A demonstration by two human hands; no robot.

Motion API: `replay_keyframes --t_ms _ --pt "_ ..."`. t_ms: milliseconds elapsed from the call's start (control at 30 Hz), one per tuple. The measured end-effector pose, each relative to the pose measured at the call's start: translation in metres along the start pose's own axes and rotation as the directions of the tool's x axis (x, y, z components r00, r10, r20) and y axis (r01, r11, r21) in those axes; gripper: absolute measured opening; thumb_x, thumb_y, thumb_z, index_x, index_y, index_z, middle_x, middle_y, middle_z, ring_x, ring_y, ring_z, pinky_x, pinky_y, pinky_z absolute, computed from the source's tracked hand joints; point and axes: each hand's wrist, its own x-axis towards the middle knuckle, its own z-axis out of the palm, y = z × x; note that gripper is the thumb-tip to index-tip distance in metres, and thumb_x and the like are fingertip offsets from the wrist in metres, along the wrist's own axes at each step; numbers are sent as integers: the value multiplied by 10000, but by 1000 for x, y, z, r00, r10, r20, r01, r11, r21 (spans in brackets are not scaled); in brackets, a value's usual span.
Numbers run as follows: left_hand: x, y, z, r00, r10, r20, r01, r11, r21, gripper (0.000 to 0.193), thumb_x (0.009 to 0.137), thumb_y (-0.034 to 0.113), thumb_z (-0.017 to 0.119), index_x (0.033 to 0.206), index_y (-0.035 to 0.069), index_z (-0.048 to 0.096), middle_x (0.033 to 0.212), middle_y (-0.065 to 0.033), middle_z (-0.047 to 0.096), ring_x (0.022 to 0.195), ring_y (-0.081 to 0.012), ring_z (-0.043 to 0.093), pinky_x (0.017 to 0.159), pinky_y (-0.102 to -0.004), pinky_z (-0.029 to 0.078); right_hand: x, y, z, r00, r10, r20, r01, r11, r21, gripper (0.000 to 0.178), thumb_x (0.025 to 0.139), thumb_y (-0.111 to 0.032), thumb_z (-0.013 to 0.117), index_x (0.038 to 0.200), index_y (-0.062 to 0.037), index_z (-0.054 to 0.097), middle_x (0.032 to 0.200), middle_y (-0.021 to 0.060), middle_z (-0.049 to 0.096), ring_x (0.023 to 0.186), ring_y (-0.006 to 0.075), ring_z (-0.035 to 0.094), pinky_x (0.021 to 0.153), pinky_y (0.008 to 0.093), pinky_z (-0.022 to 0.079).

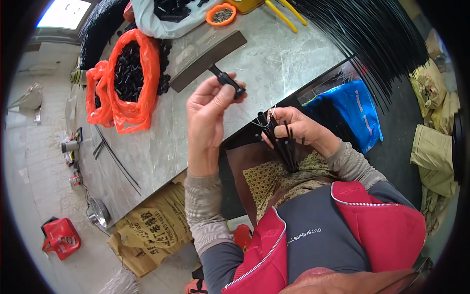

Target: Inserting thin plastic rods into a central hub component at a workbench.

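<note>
My left hand (209, 109) is raised over the table's near edge, its fingers closed round a black cylindrical handle-like piece (226, 81). A thin stem runs from that piece to a long dark bar (208, 61), forming a T; whether the two are joined I cannot tell. Lower and to the right, my right hand (299, 126) grips a bundle of black rods (285, 152) above my lap. Thin pale wires stick out at the bundle's top, beside a black tube end (262, 117). The rods' lower ends reach the patterned cloth on my lap.
Orange-red plastic bags (142, 117) of small black parts stand on the grey table (171, 125). Behind are a white bag (169, 30), an orange dish (214, 22) of small pieces and yellow-handled pliers (282, 18). Long black rods (377, 36) overhang the right edge, near a blue bag (360, 115).
</note>
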Motion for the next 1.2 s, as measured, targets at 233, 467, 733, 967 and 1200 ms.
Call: replay_keyframes --t_ms 233,467,733,967,1200 --pt "-32 -16 6 1000 -9 -4 8 983 -181 324 916 87 677 1195 -68 615 1016 -189 711 952 -261 702 888 -394 566 -3 5 7 1000 -3 -6 3 1000 8 381 860 -240 766 1092 8 594 939 106 689 825 205 692 750 351 581" --pt "-42 -20 14 997 -74 14 75 956 -284 316 901 53 695 1188 -61 627 1008 -177 717 918 -212 700 856 -312 546 -8 2 12 1000 3 -22 -4 999 -35 393 851 -251 776 1086 4 591 920 117 680 805 201 681 744 343 578" --pt "-41 -27 14 994 -103 34 108 953 -282 305 879 51 709 1157 -47 628 989 -170 713 919 -233 704 844 -337 568 -7 -4 18 1000 -21 8 21 1000 11 241 907 -180 721 1042 -24 598 942 78 689 843 160 679 775 300 563" --pt "-41 -21 20 998 -69 0 69 991 -112 203 862 36 736 1042 -17 659 881 -56 696 772 -102 653 734 -236 525 -6 -5 16 999 21 -29 -21 1000 6 287 895 -145 713 1107 0 585 934 105 691 807 177 685 762 317 572" --pt "-28 -32 7 995 -55 88 68 987 -143 374 928 268 704 1150 -29 655 1081 -123 696 945 -156 654 849 -313 527 -9 -2 11 1000 -7 -28 8 999 38 383 890 -183 721 1181 18 574 965 107 692 821 169 686 750 297 570"
